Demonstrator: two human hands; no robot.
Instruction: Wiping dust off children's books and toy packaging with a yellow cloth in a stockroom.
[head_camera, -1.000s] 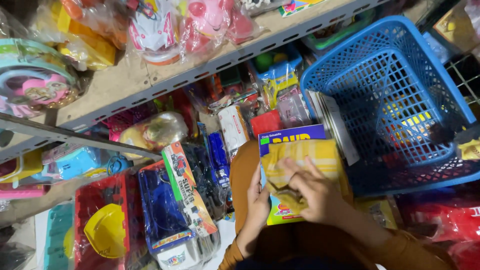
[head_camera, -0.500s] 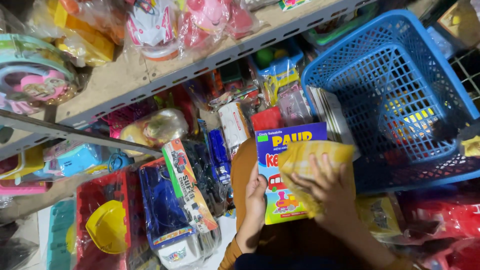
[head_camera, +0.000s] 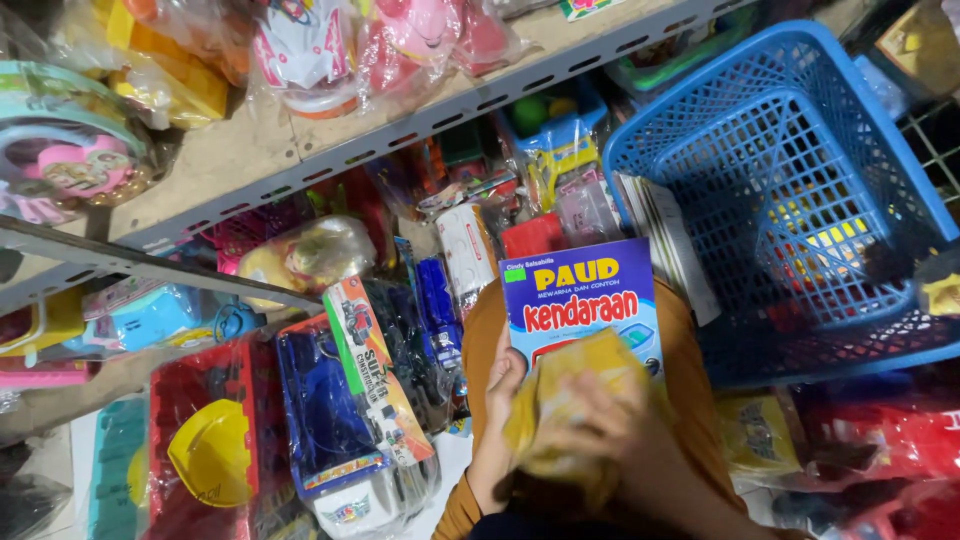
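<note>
Two hands: both mine, low in the frame, working over my lap.
Left hand (head_camera: 500, 395): fingers curled on the left edge of a blue children's book (head_camera: 585, 300), holding it upright on my lap.
Right hand (head_camera: 600, 425): blurred, closed on a yellow checked cloth (head_camera: 570, 400); the exact grip I cannot tell.
Cloth: bunched, pressed against the lower half of the book's cover.
Book: top half uncovered, just left of the blue plastic basket (head_camera: 790, 190).
Basket: tipped on its side, with thin booklets (head_camera: 665, 240) leaning at its left edge.
Left surroundings: boxed toy truck (head_camera: 375, 385) and yellow toy helmet (head_camera: 210, 460), both in clear wrap.
Above: metal shelf (head_camera: 300, 150) carrying bagged toys.
</note>
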